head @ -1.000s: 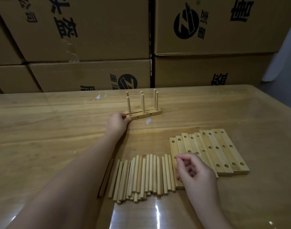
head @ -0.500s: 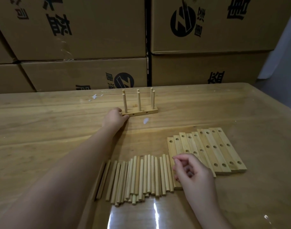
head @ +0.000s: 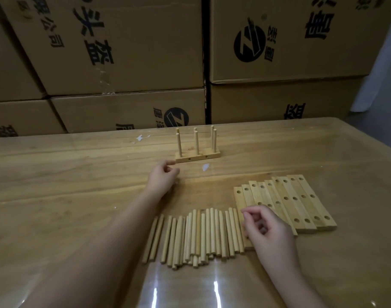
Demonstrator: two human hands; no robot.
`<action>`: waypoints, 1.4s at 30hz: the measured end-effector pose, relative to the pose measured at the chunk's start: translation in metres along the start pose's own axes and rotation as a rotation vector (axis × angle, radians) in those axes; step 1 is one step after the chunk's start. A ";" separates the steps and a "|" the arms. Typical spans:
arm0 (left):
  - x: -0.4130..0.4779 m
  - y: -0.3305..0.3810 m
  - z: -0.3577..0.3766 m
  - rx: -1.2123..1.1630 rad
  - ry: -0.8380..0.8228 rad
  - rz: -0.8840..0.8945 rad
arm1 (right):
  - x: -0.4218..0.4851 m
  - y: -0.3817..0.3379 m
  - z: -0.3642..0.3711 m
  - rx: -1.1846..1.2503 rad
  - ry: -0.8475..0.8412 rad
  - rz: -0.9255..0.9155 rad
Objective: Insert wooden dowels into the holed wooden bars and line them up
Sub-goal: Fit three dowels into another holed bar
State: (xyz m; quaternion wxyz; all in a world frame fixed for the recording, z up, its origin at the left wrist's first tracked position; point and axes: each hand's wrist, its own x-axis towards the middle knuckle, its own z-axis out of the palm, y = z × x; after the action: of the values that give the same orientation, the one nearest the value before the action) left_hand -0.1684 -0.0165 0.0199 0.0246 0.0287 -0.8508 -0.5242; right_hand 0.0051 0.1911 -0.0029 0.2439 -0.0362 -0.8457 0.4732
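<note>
My view looks down on a glossy wooden table (head: 57, 185). Streaks of light reflect near its front edge, and white scraps (head: 205, 167) lie farther back. Stacked cardboard boxes (head: 128, 52) with black printing fill the room behind, and there is a pale surface (head: 381, 70) at the far right. Toward the back of the table stands a pegged bar (head: 198, 157) with dowels upright in it and more pegs close behind. The left hand (head: 162, 178) sits just in front of it, not touching, fingers loosely curled on nothing. The loose dowels (head: 196, 234) lie side by side near me, touching a row of holed bars (head: 296, 203) on their right. The right hand (head: 267, 232) hovers over that row's left end, fingers loosely curled. I see nothing in them.
</note>
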 end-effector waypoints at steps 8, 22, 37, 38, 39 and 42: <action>-0.113 0.008 -0.021 -0.312 0.133 0.104 | -0.004 -0.007 -0.001 -0.109 0.045 -0.073; -0.147 -0.027 -0.021 -0.408 0.213 0.108 | 0.019 0.012 -0.042 -0.267 0.149 0.114; -0.140 -0.035 -0.013 -0.332 0.142 0.123 | 0.030 0.046 -0.061 -0.421 0.323 0.403; -0.140 -0.035 -0.014 -0.338 0.152 0.129 | 0.029 0.045 -0.061 -0.363 0.369 0.391; -0.140 -0.035 -0.014 -0.341 0.159 0.129 | 0.029 0.044 -0.061 -0.316 0.425 0.373; -0.141 -0.033 -0.014 -0.347 0.150 0.129 | 0.028 0.036 -0.062 -0.165 0.581 0.283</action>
State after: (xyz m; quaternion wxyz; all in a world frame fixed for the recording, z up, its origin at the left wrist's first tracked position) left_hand -0.0263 -0.0332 -0.0053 0.1259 0.0085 -0.7436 -0.6567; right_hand 0.0018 0.2675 0.0051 0.4031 -0.3062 -0.7628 0.4023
